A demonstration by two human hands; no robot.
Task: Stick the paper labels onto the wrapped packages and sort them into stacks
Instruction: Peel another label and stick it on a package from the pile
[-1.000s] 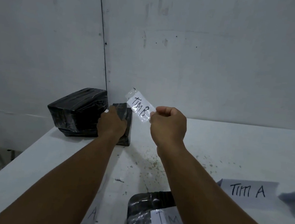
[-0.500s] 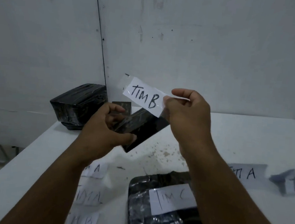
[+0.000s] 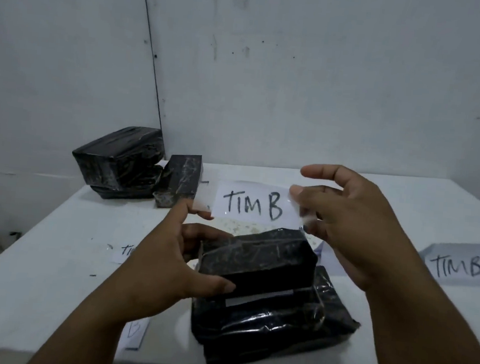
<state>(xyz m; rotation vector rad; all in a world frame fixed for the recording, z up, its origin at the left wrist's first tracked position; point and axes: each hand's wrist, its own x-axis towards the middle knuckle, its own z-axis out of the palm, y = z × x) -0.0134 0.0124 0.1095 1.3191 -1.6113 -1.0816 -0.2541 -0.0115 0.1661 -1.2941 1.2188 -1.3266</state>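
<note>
A white paper label reading "TIM B", backed by clear tape, is stretched in the air between my hands. My left hand grips a small black wrapped package with thumb and lower fingers while its index finger touches the label's left tape end. My right hand pinches the label's right end. The small package is held just above a larger black wrapped package lying on the white table, whose white label is mostly hidden.
Two black wrapped packages, a big one and a small one, stand at the table's far left corner by the wall. Another "TIM B" label lies at the right. More paper labels lie at the left, partly under my left arm.
My left hand brought the small package from the far-left pile toward me, over the large package. My right hand lowered the label, and my left index finger now touches its left end.
</note>
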